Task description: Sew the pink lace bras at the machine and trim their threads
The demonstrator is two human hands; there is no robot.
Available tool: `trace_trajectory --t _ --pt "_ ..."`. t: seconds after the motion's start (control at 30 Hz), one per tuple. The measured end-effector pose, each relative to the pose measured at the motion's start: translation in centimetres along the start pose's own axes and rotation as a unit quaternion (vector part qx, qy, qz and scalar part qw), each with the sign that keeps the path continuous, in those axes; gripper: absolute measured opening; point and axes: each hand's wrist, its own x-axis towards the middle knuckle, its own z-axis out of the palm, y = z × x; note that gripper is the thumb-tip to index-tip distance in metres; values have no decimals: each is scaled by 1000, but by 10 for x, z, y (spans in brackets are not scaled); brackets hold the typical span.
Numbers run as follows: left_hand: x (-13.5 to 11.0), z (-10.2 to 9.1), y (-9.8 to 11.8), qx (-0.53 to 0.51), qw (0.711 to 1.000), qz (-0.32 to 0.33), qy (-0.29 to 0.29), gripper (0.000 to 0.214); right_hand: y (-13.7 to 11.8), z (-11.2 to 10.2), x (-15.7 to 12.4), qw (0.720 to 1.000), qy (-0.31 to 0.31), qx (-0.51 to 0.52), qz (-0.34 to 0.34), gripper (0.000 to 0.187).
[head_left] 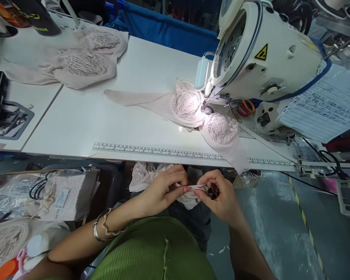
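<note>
Over the lap, just below the table's front edge, my left hand [167, 190] pinches the edge of a pale pink lace bra [189, 200] between thumb and fingers. Facing it, my right hand [221, 196] pinches the same edge a short way to the right. A small dark red object [212, 191] shows within the curl of my right fingers; its kind cannot be made out. Part of the held bra hangs down to the left, partly behind my left hand. Another pale pink bra [221, 130] lies under the lit needle area of the sewing machine [268, 54], one end drooping over the table edge.
More bra pieces [87, 64] lie at the table's back left, near a dark bottle [42, 19]. A printed ruler [160, 151] runs along the front edge. Orange-handled scissors [246, 107] rest by the machine. An open box with packaged goods [67, 194] stands lower left.
</note>
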Motion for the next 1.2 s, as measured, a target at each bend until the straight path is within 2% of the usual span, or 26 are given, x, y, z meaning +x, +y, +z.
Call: trace_trajectory --t 0.2,0.5,0.63,0.77,0.9,1.0,1.03,1.1,1.17,1.2 --pt "1 -3 1 6 1000 -14 7 25 1 -6 1 999 -2 34 -30 8" --pt "1 3 1 22 1000 16 16 23 -3 -3 4 993 68 94 -24 12" --pt "2 9 0 26 998 -33 46 23 -1 3 4 993 87 69 -40 13" --pt "5 14 0 3 995 -82 58 9 -3 8 2 993 87 74 -17 11" --pt "9 15 -3 -1 996 -66 64 17 -3 10 0 994 78 66 28 10" --pt "9 14 -6 -43 990 -112 72 24 1 8 1 991 111 62 37 7" --pt "9 13 -6 -64 987 -132 70 25 3 7 2 989 134 60 31 9" --pt "10 11 -5 -101 980 -158 72 26 7 5 3 983 170 73 15 26" --pt "10 9 -3 -127 974 -168 79 26 11 5 2 979 180 93 9 41" --pt "11 8 -2 -133 973 -169 84 26 12 5 2 979 182 89 12 42"
